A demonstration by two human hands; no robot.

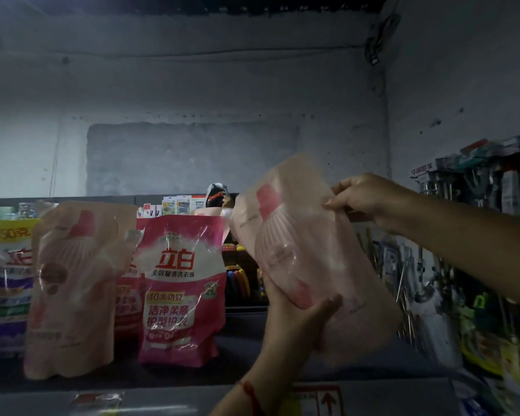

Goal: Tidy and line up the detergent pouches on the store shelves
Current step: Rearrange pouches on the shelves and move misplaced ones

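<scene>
Head view is showing me the pale pink pouch (309, 262) hanging tilted in the air, top leaning right, right of the standing magenta pouch (182, 291). My right hand (370, 202) is pinching its top edge while my left hand (297, 319) is cupping its base, fingers seemingly curled behind; the shelf gap (243, 340) is lying down-left.

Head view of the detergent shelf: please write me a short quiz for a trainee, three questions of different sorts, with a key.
1. True or false: the pale pink plastic pouch in the air stands on the dark shelf.
2. Which hand pinches its top edge? A left hand B right hand
3. Fill in: the bright pink printed pouch stands ____ on the shelf.

Key: 1 false; 2 B; 3 upright.
</scene>
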